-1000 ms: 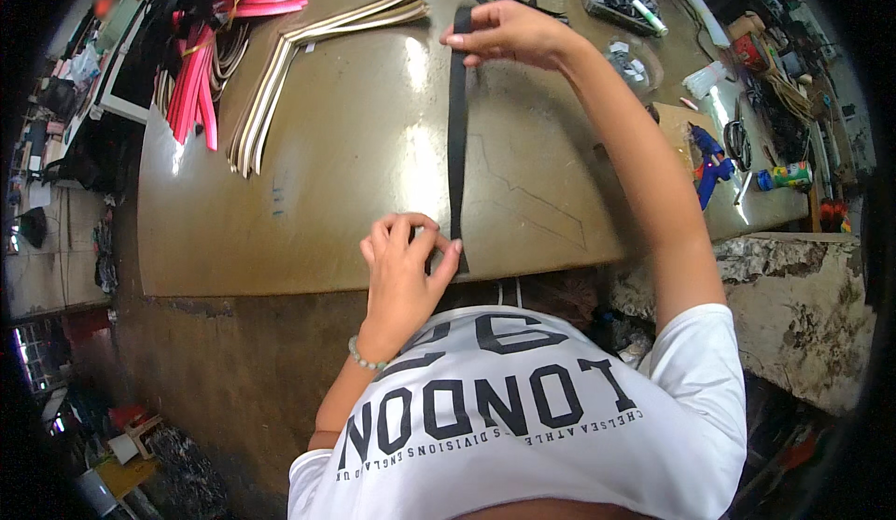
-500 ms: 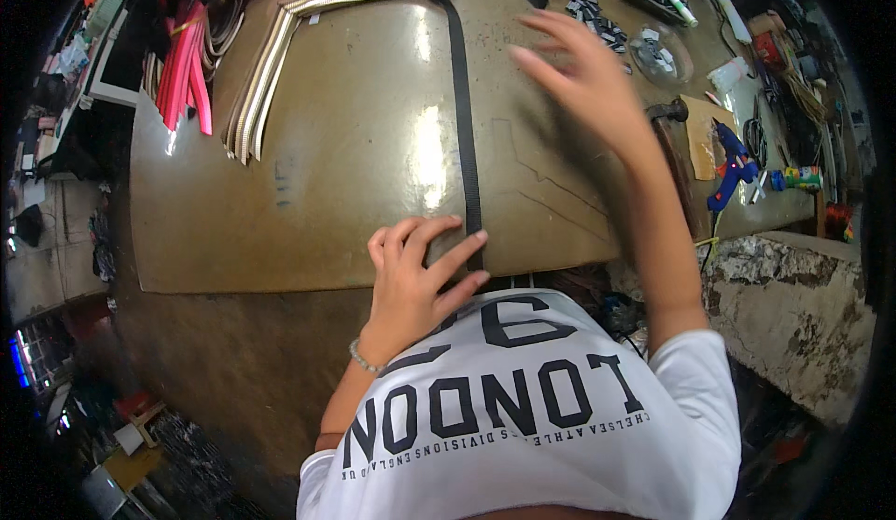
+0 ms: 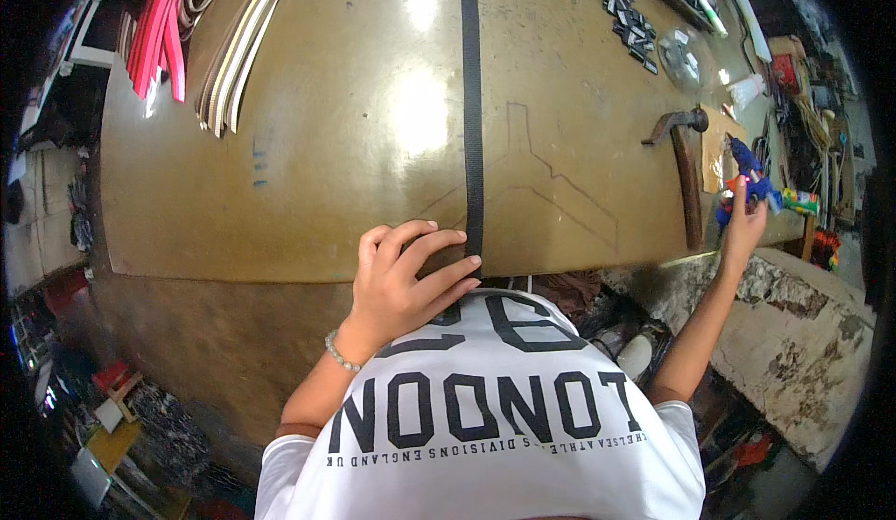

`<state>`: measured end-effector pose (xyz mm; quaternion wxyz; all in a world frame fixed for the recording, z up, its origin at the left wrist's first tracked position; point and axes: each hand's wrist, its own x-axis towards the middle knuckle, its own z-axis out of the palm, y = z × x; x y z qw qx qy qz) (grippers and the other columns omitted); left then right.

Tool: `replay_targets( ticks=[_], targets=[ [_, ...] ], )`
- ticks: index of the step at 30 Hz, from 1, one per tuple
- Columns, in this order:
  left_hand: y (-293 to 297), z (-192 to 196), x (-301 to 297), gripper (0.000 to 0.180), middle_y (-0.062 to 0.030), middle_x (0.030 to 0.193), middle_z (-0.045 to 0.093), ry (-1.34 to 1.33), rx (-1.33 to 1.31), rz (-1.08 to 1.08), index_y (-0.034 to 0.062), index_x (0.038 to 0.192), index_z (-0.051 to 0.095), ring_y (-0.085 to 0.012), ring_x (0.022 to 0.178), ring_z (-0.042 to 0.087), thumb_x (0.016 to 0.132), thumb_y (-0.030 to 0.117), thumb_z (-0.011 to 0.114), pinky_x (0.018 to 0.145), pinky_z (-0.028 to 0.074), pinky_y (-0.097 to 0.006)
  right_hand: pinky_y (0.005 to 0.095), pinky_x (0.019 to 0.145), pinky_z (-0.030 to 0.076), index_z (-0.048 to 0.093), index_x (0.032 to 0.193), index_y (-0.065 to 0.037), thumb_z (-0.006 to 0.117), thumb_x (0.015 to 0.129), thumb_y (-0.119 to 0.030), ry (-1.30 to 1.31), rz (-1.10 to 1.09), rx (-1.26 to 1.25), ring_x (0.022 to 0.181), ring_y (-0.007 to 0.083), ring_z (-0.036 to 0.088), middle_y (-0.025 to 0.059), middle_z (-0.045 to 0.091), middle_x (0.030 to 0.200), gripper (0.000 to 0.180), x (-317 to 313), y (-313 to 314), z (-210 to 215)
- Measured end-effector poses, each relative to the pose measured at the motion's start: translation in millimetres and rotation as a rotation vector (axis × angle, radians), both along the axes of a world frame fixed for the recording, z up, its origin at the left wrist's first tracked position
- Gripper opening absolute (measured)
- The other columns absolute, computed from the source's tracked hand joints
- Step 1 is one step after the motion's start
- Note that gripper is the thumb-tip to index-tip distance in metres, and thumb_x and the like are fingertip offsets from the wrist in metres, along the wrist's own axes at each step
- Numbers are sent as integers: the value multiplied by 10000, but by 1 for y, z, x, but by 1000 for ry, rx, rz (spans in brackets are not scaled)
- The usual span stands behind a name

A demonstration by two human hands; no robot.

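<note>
A black webbing strap runs up the table from its near edge. My left hand rests at that edge with curled fingers, its tips holding the strap's near end from both sides. Out at the right, my right hand has its fingers around a blue hot glue gun, whose nozzle points away from me. The palm side of the grip is partly hidden.
A hammer lies left of the glue gun, beside a brown cardboard piece. Small black buckles and a clear bowl sit farther back. Pink strips and cream strips lie at the far left of the brown table.
My right hand has swung from above the table out to the right and taken hold of the glue gun. My left hand stays at the strap's near end.
</note>
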<state>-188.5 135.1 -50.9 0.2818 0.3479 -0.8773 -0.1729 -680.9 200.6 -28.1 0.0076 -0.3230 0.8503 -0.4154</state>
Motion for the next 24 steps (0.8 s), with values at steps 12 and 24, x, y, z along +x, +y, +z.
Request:
replay_targets(
  ticks=[12, 24],
  targets=[
    [0, 0, 1, 216, 72, 1133, 641, 39, 36, 16, 270, 951, 732, -177, 1073, 566, 753, 322, 800, 869, 398, -368, 289, 757, 476, 541, 1162, -40, 790, 831, -282, -155, 1039, 248, 847, 148, 589, 69, 618, 948, 480, 190, -109, 43],
    [-1, -1, 1, 211, 83, 1129, 635, 33, 30, 24, 271, 955, 727, -171, 1063, 573, 763, 331, 793, 872, 399, -374, 312, 695, 477, 540, 1102, -26, 748, 869, -299, -146, 1187, 309, 765, 179, 609, 87, 637, 874, 415, 192, -132, 31]
  ],
)
